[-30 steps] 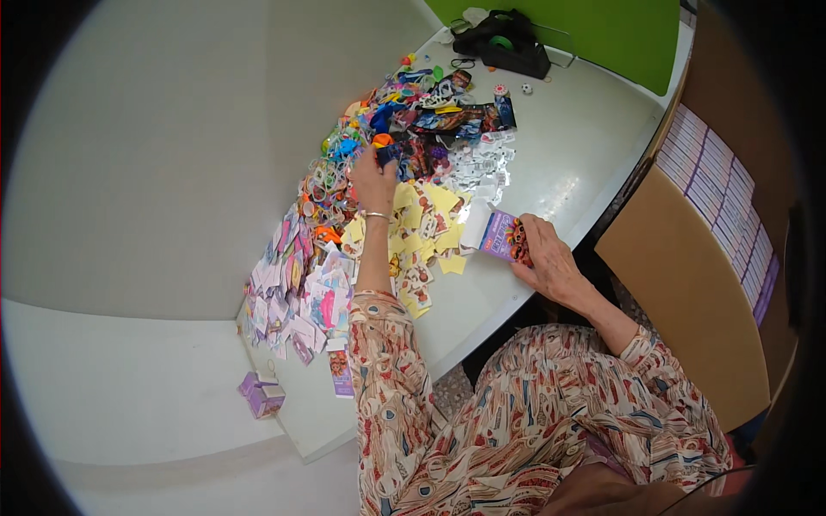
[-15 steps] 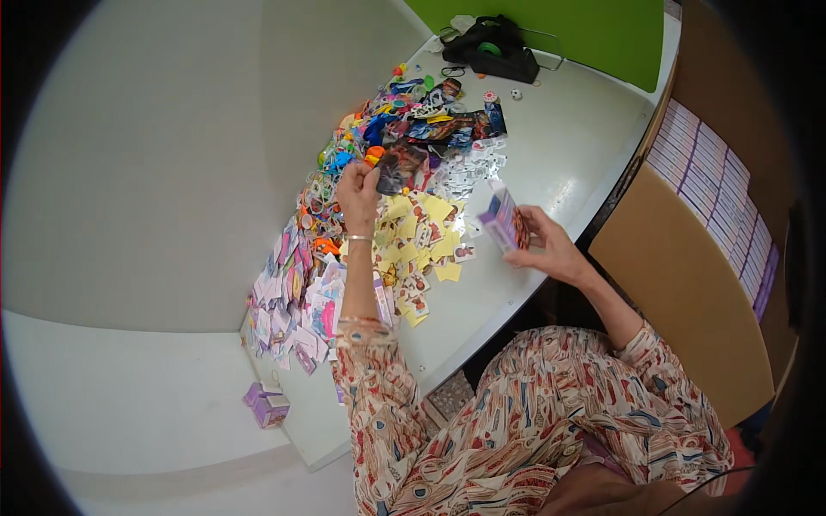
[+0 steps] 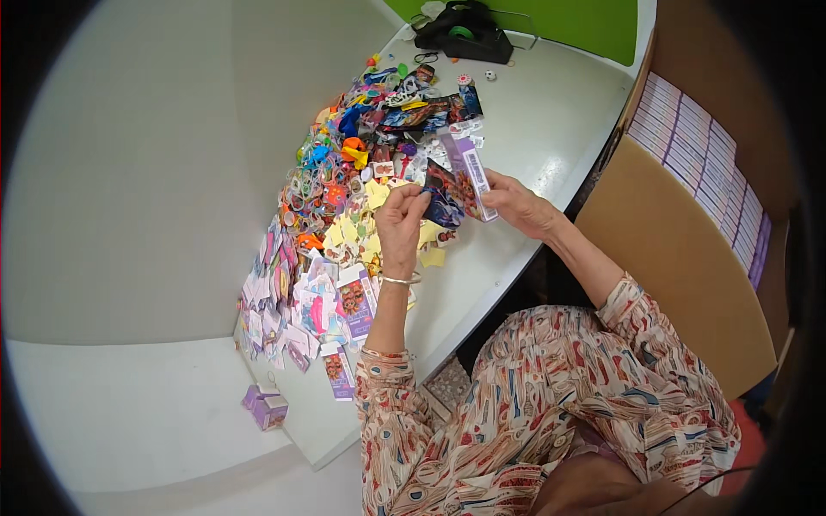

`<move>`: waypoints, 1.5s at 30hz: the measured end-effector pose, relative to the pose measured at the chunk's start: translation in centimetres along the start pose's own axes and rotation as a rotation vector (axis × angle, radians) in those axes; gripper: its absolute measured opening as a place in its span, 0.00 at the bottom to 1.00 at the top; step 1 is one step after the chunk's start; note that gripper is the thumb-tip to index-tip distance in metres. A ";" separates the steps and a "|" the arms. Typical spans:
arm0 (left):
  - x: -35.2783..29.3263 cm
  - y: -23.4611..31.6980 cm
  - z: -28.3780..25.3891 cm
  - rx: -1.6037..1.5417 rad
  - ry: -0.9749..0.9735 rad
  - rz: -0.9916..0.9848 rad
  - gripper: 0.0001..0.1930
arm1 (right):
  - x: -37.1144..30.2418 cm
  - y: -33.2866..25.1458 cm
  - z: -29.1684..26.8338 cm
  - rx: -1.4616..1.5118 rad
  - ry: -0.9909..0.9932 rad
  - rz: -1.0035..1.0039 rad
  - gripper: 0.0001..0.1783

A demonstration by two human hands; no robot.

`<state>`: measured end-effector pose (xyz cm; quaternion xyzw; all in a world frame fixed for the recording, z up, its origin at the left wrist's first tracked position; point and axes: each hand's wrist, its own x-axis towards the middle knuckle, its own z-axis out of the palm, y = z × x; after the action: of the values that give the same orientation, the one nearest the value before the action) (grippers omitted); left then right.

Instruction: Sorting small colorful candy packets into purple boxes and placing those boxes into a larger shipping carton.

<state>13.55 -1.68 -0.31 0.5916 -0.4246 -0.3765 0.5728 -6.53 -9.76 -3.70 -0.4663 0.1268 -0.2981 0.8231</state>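
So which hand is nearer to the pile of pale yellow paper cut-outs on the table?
Left. The left hand hovers right over the pale yellow paper cut-outs; the right hand is off to their right, holding a small purple box.

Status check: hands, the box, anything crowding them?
Left hand pinching dark foil packet at small purple carton. Right hand gripping carton, raised off white table. Heap of colourful packets and toys just beyond left hand.

Bright, even overhead light; soft shadows; sharp centre; strong fisheye bending, black vignette at rim.
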 end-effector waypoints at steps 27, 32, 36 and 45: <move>-1.5 -1.5 4.4 0.811 0.195 0.457 0.12 | -0.8 0.2 1.6 0.403 0.058 0.056 0.29; -2.7 -2.9 6.0 0.947 0.116 0.597 0.18 | -1.5 1.1 0.8 0.521 0.061 0.037 0.29; -3.8 -3.9 6.8 0.940 0.054 0.604 0.22 | -2.5 1.4 -0.6 0.644 0.148 0.065 0.28; -3.4 -4.0 6.9 0.809 0.005 0.497 0.24 | -3.9 -0.7 -0.8 0.470 0.051 0.102 0.36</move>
<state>6.20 -1.02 -4.82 0.6486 -0.6643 -0.0310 0.3703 -10.22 -8.23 -3.79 -0.2475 0.0982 -0.2892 0.9195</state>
